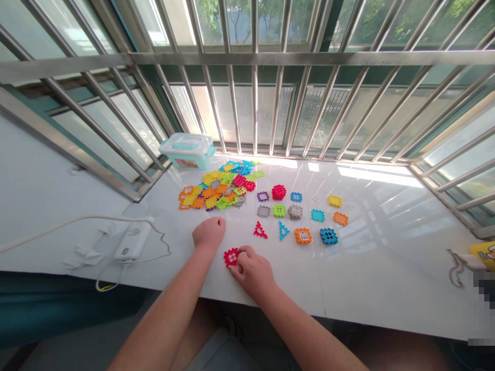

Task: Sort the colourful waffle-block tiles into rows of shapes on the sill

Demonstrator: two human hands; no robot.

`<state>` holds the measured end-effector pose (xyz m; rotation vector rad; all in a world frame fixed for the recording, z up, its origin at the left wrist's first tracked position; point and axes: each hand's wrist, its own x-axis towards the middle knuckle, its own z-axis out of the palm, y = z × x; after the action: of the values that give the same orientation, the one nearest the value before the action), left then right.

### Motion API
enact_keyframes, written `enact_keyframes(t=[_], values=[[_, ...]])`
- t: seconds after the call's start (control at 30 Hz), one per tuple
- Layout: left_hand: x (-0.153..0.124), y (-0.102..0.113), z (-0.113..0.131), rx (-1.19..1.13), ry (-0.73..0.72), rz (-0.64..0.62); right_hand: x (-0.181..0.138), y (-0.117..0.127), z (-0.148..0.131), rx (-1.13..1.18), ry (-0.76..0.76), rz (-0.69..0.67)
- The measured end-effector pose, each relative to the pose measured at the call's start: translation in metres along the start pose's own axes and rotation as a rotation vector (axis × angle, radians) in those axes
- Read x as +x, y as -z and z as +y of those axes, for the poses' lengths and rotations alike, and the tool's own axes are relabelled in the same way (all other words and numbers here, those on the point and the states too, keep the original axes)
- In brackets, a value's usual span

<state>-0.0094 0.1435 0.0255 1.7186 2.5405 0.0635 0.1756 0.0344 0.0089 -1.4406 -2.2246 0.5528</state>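
My right hand grips a red square building tile with a window grid, low over the near part of the white tabletop. To its left, my left hand rests curled just in front of a heap of coloured interlocking tiles; whether anything is inside its fingers is hidden. Right of the heap lie sorted tiles: a red stack, a green tile, a grey stack, an orange tile with a white window and a blue stack. A red triangle and a blue triangle lie nearer me.
A lidded turquoise plastic box stands behind the heap. On the left are a white power strip with its cable and crumpled paper. Metal window bars border the far edge. A yellow object sits far right.
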Motion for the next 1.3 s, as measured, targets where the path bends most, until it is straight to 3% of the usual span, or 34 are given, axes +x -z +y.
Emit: enact_keyframes(t=[0.53,0.97,1.3], values=[[-0.0004,-0.0016,-0.0015,0.0,-0.03,-0.016,0.0049,0.0003,-0.004,-0.031,-0.018,-0.031],[0.0008,-0.0031,-0.0024,-0.016,-0.035,-0.01,0.0002,-0.0011,-0.0024,0.097,-0.086,0.128],[0.0006,-0.0018,-0.0021,-0.017,-0.029,-0.01,-0.0014,-0.0008,-0.0027,0.108,-0.096,0.163]])
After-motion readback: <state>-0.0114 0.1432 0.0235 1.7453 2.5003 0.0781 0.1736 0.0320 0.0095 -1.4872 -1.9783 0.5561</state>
